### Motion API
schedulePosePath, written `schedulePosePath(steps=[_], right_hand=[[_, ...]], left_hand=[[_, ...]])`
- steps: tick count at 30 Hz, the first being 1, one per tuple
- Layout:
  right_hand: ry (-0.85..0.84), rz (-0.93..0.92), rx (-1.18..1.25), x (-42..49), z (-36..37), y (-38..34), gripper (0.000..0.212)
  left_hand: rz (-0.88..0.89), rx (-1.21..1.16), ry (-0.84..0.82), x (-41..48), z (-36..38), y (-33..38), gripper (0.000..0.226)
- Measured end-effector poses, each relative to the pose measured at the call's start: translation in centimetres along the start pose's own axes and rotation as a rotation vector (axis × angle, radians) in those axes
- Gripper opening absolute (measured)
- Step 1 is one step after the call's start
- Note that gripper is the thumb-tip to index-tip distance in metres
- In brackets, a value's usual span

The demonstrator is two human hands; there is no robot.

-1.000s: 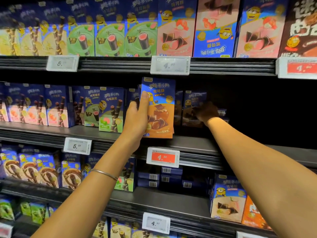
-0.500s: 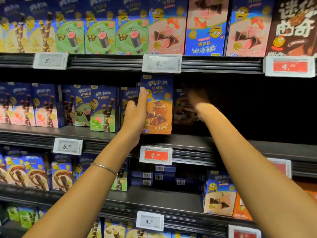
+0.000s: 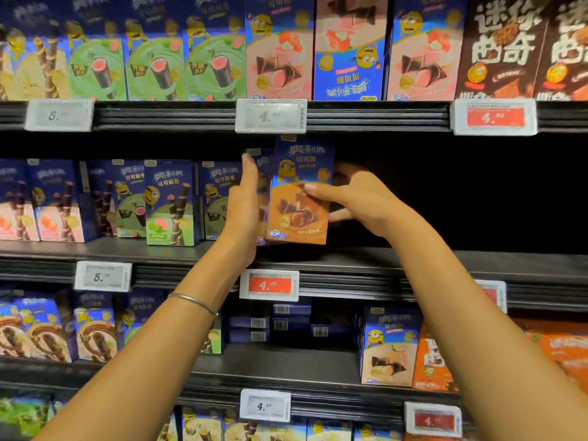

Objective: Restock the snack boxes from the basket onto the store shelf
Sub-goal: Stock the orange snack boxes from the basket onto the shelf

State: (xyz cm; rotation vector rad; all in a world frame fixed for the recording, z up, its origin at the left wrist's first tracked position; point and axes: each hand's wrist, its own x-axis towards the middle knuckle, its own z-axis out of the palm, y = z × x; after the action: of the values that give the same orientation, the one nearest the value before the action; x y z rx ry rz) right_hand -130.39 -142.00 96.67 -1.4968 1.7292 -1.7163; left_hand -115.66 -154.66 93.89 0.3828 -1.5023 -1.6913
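Snack box (image 3: 299, 198), orange and blue with a yellow cartoon figure on its front, stands upright at the front of the middle shelf (image 3: 413, 259), directly above a red price tag (image 3: 269, 285); whether its base has settled on the shelf cannot be told. A second box of the same kind (image 3: 263, 173) shows just behind its left edge. The right hand (image 3: 359, 198), which a second ago was reaching into the dark back of the shelf, has come forward and now grips the box, thumb laid across the front and fingers curled behind its right side. The left hand (image 3: 245, 205), which was holding the box alone, now stands with fingers straight up, pressed flat against the left side of the two boxes rather than wrapped around them. A thin bracelet (image 3: 194, 302) circles that wrist. To the left, green wafer-roll boxes (image 3: 171, 202) fill the same shelf; to the right lies a dark stretch. The shift suggests the box is being squared up and seated in its row, so this placement looks nearly complete. The basket is out of view.
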Motion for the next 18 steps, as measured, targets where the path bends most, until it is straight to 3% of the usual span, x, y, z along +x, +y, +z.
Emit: schedulePosePath(steps=[3,4,7,14,18], right_hand=[[0.090,0.020,0.011,0.4,-2.5,0.4,0.030],[0.127,0.027,0.021,0.7,-3.5,0.6,0.031],[0.187,0.043,-0.017,1.9,-6.4,1.4,0.030],[0.502,0.131,-0.370,5.2,-11.6,6.7,0.036],[0.542,0.173,-0.591,5.8,-12.7,8.9,0.056]], left_hand=[[0.086,0.133,0.208,1.0,-0.3,-0.9,0.025],[0.101,0.159,0.230,1.3,-0.4,-1.2,0.016],[0.118,0.152,0.247,1.6,-0.7,-1.4,0.016],[0.124,0.145,0.244,1.4,-0.2,-1.4,0.018],[0.135,0.150,0.253,1.5,0.3,-1.4,0.025]])
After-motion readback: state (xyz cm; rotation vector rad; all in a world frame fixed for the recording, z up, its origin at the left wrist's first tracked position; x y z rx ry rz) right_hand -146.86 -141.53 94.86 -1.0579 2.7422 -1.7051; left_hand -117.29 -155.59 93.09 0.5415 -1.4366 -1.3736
